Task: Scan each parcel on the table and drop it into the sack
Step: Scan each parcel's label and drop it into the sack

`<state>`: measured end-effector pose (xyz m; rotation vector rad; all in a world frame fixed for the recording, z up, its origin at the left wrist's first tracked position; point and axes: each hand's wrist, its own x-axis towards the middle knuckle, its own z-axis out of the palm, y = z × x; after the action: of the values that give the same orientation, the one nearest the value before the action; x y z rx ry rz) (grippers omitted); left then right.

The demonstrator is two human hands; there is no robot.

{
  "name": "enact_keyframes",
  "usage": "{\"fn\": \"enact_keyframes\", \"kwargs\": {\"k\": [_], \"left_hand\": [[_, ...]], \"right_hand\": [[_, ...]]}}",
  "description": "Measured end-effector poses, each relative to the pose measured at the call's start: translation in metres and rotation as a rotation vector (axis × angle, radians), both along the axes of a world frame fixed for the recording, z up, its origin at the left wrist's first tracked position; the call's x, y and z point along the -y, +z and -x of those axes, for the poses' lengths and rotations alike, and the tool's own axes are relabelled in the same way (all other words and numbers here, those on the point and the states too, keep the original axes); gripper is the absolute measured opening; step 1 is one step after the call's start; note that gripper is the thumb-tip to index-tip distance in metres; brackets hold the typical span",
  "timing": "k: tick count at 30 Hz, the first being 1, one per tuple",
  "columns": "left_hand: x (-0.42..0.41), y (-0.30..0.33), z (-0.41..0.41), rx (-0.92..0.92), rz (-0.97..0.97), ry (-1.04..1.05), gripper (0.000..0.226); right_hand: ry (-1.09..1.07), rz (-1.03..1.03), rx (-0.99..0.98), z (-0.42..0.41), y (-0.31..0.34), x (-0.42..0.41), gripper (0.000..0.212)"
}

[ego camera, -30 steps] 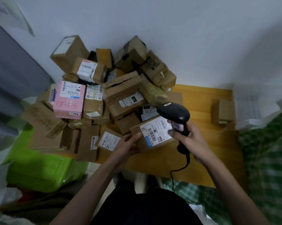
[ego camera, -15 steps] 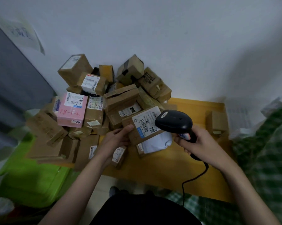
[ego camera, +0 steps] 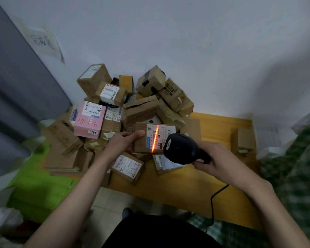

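A heap of parcels (ego camera: 132, 111) is banked at 11 o'clock on the table (ego camera: 222, 126). One parcel (ego camera: 141, 138), raised at centre, is gripped by the left hand (ego camera: 120, 144); the scanner (ego camera: 182, 149), at its 4 o'clock, is clasped in the right hand (ego camera: 220, 160). The beam (ego camera: 155, 138) is best kept steadily across the barcode.

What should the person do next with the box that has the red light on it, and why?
Probably carry it to the sack and drop it in. The left hand holds the brown parcel up, and the scanner in the right hand already throws its red line across the label's barcode, so the scan looks underway. The green checked sack lies at the right.
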<state>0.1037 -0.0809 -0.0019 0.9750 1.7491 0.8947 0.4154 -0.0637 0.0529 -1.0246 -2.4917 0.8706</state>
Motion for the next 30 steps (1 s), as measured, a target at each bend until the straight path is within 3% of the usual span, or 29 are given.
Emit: {"fn": "enact_keyframes", "kwargs": {"k": [8,16,25,30], "left_hand": [[0.026,-0.004,0.010,-0.029,-0.024,0.030,0.080],[0.080,-0.004,0.028,-0.008,-0.020,0.173,0.055],[0.193,-0.017,0.097,0.040,0.007,0.510,0.085],[0.291,-0.027,0.128,0.088,0.067,0.678,0.053]], "right_hand": [[0.084,-0.021,0.063,0.007,0.007,0.007,0.043],[0.181,0.087,0.011,0.042,0.009,0.017,0.030],[0.352,0.151,-0.002,0.135,-0.004,0.049,0.026],[0.479,0.200,0.030,0.202,-0.016,0.095,0.022]]}}
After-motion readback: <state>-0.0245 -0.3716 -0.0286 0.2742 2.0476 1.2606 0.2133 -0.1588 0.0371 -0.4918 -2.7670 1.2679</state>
